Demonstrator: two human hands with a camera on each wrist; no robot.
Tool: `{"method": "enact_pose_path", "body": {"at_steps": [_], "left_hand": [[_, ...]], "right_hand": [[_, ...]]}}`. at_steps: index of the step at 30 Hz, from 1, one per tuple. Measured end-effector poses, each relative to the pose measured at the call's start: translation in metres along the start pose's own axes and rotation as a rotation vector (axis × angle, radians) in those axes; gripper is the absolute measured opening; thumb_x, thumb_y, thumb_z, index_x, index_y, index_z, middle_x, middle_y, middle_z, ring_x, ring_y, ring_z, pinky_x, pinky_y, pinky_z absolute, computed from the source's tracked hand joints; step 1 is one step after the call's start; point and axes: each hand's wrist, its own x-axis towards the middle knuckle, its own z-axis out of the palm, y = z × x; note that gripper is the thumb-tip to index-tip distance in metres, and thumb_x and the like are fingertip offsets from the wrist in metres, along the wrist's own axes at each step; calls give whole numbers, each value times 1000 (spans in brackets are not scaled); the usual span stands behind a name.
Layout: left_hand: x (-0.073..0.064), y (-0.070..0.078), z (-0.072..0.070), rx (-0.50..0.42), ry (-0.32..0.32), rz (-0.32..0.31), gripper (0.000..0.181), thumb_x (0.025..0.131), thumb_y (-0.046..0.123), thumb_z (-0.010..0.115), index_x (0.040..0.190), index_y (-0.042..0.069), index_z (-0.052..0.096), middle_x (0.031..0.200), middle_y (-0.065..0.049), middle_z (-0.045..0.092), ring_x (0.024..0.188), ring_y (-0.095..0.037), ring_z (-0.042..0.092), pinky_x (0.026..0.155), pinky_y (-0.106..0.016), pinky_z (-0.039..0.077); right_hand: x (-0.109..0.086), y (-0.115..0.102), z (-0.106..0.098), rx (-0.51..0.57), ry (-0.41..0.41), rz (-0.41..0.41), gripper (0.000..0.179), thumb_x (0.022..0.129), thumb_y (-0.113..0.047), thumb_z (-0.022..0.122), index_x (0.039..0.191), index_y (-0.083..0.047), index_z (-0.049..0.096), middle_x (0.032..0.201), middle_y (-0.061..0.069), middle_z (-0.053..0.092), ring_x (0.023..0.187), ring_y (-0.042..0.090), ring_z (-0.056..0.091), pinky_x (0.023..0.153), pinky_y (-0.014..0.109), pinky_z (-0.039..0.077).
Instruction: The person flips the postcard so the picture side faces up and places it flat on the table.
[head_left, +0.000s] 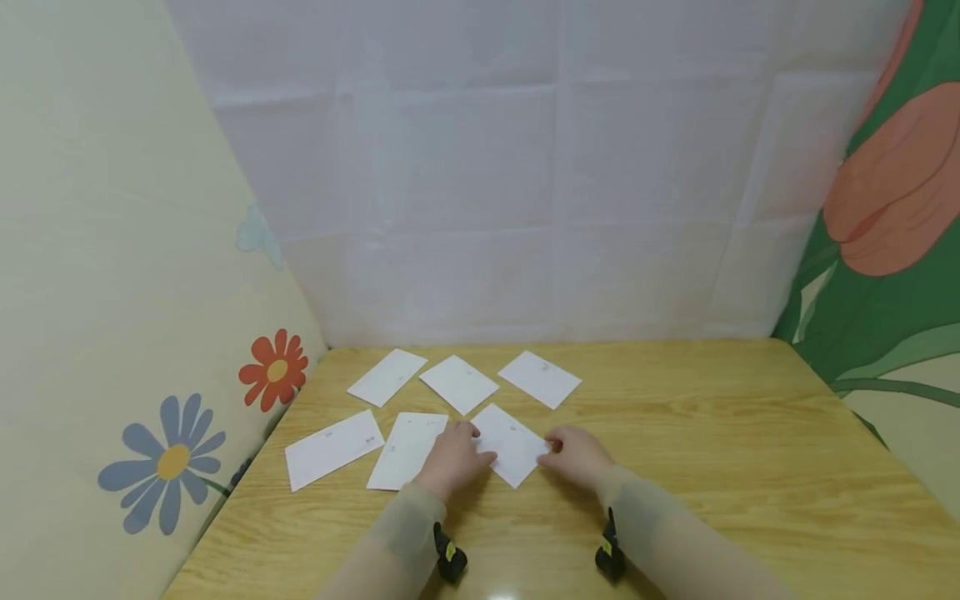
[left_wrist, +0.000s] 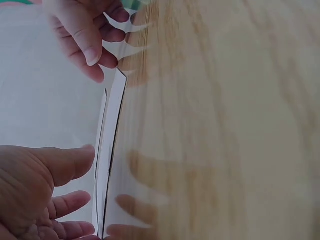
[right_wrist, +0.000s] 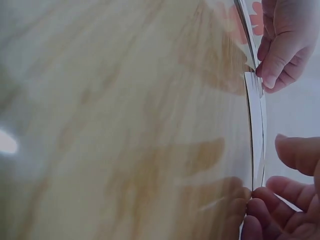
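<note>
A white paper sheet (head_left: 512, 442) with small faint printed marks lies turned on the wooden table, one corner toward me. My left hand (head_left: 452, 461) is at its left corner, overlapping another white sheet (head_left: 402, 454) on that side. At the right corner is my right hand (head_left: 579, 457), fingertips right by the paper. In the left wrist view, the left hand (left_wrist: 42, 187) has its thumb and fingers apart beside the thin paper edge (left_wrist: 112, 120). The right wrist view likewise shows a gap between thumb and fingers of the right hand (right_wrist: 295, 195); its fingertips meet the tabletop.
Three white sheets form a back row: left sheet (head_left: 387, 377), middle sheet (head_left: 459, 385) and right sheet (head_left: 540, 379). One more sheet (head_left: 333, 450) lies at the front left. The glossy wooden table (head_left: 712, 433) meets a white cloth (head_left: 480, 208) behind and flowered cloth (head_left: 90, 292) on the left.
</note>
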Motion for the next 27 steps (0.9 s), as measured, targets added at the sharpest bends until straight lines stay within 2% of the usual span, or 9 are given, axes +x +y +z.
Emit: {"method": "enact_pose_path", "body": {"at_steps": [3,6,10,14,20,27], "left_hand": [[1,-1,1,37,-4,7,48,83,30,75,112,-4,59,113,-19,57,107,-37,54,93,-47,44],[0,-1,1,143,-28,67,53,83,30,75,118,-6,59,116,-22,59,109,-39,56,94,-49,44],[-2,1,1,283,-90,136,55,87,35,70,125,-4,59,125,-24,57,115,-42,53,96,-53,42],[-6,4,0,281,-122,134,54,89,37,67,128,0,59,129,-24,53,118,-42,48,99,-54,38],[-11,7,3,290,-122,164,50,90,37,66,127,5,62,118,-20,55,108,-39,53,94,-53,39],[-17,15,4,362,-139,199,42,90,40,64,124,14,67,111,-10,58,101,-28,55,87,-50,39]], "right_hand": [[3,-2,1,-21,-18,4,34,83,-22,74,108,0,67,94,5,61,88,21,55,84,42,45],[5,-4,3,-60,-53,17,30,83,-24,74,102,-2,69,93,7,56,86,22,50,81,42,44],[5,-5,4,-126,-74,32,27,82,-27,75,97,-5,69,94,8,50,86,23,48,81,42,43],[4,-5,4,-177,-65,50,30,81,-31,76,96,-7,69,95,8,51,85,22,50,80,42,44],[0,-7,2,-297,-35,58,49,76,-40,79,110,-6,70,102,9,55,93,24,53,82,42,46],[-4,-5,-7,-361,-49,47,49,74,-37,82,112,-8,70,103,9,56,92,26,53,77,44,46]]}}
